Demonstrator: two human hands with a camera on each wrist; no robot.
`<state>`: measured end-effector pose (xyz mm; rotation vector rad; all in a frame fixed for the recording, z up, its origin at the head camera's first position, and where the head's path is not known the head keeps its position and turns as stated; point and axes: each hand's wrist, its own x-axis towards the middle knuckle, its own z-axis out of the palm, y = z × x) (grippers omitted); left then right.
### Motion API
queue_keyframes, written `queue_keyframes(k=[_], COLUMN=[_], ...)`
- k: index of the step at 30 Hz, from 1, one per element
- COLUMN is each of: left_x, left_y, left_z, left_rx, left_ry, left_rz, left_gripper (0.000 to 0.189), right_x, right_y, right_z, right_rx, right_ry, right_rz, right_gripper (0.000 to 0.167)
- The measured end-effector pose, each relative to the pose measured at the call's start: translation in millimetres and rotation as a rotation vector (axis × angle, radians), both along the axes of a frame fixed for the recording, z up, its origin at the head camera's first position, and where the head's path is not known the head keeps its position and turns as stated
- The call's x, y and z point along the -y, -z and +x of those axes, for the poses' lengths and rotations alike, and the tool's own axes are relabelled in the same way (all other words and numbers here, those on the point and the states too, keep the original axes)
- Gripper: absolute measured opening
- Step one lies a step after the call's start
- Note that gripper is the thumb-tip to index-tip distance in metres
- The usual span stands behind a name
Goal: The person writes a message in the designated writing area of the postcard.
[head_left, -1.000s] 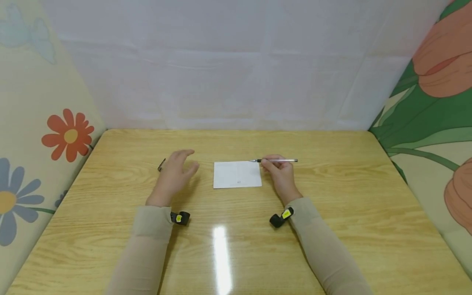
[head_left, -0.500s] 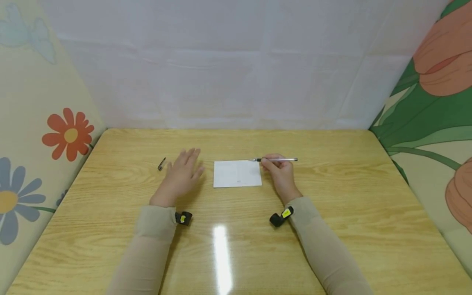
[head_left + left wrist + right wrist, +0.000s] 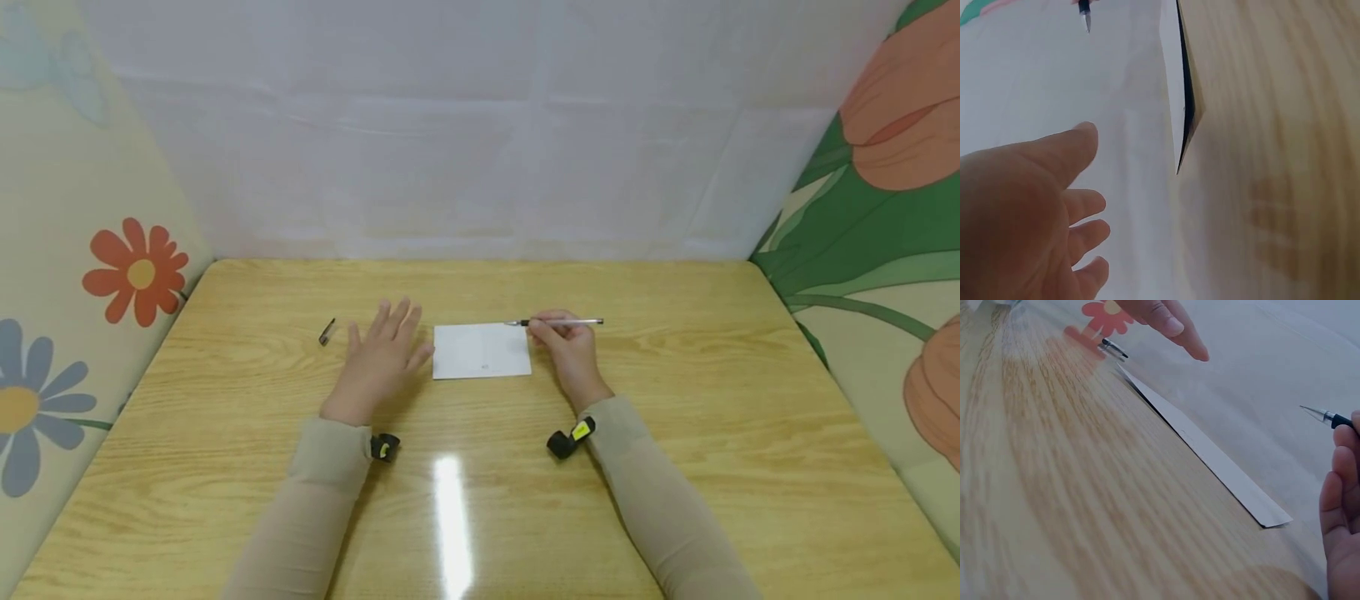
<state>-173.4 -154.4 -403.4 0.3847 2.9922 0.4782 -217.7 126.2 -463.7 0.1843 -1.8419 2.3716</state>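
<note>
A small white card or paper (image 3: 482,351) lies flat on the table, with a tiny mark near its front edge; in the right wrist view its corners lift slightly. My right hand (image 3: 570,354) pinches an uncapped pen (image 3: 562,322) between thumb and fingers, its tip (image 3: 1316,413) pointing left above the paper's far right corner. At the paper's left side my left hand (image 3: 378,358) hovers palm down, fingers spread and holding nothing. The left wrist view shows that hand's thumb (image 3: 1075,150) apart from the paper's edge. Left of it lies the pen cap (image 3: 327,332).
The wooden table (image 3: 480,433) carries a bright light reflection near its front. A white cloth (image 3: 450,125) hangs behind the table. Walls with painted flowers (image 3: 140,273) stand on both sides. A black camera (image 3: 386,447) is strapped at my left wrist, another camera (image 3: 570,439) at my right.
My left hand has moved right, away from the pen cap toward the paper, turning palm down with its fingers spreading. The right hand and pen have stayed nearly still.
</note>
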Motion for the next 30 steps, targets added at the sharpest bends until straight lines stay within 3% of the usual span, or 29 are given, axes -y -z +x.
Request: queue_keyframes(k=[9,22,30], left_x=[-5.2,-5.9,-2.6], left_y=[5.2,1.4,2.8], left_z=[3.7,8.3,7.0], left_rx=[0.014,0.207,0.267], left_ry=[0.038,0.074,0.09], left_rz=[0.021,-0.012,0.003], left_gripper=[0.065,0.065,0.064], right_x=[-0.2,-0.9,-1.0], right_y=[0.8,1.6,2.0], right_z=[-1.4,-1.9,-2.2], right_rx=[-0.002,-0.015,-0.016], right_ry=[-0.005,-0.021,-0.018], right_rz=[-0.008,-0.009,-0.008], right_gripper=[0.011,0.017,0.013])
